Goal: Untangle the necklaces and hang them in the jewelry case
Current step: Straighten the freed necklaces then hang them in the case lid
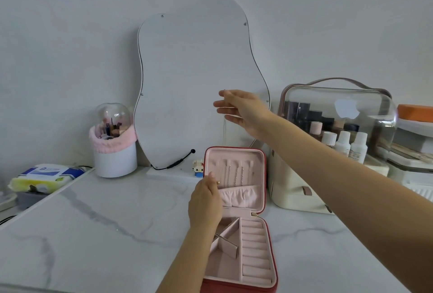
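Hanging from the right hand (pixel 243 111) was a thin necklace (pixel 224 128), so fine it could barely be made out against the mirror (pixel 196 77). It was pinched up at the fingertips, the other fingers loosely spread, and the chain dropped straight down toward the top edge of the open jewelry case (pixel 236 213).

The case was set near the front edge of the marble worktop (pixel 105 229), a bit right of the middle, lid stood upright. Three or so chains (pixel 236 175) were already hung on the hooks in the pink lid, with their ends tucked into the gathered pocket (pixel 241 195) below. The left hand (pixel 206 201) was held at the lid's left side with the fingers curled in; something small and gold was seen at the fingertips, but whether it was actually pinched couldn't be told.

Along the back edge, a white brush holder (pixel 114 149) with a clear dome was parked to the left of the mirror, and a clear-topped cosmetics box (pixel 337 142) was sat to the right. A pack of wipes (pixel 46 175) was left by the left edge.
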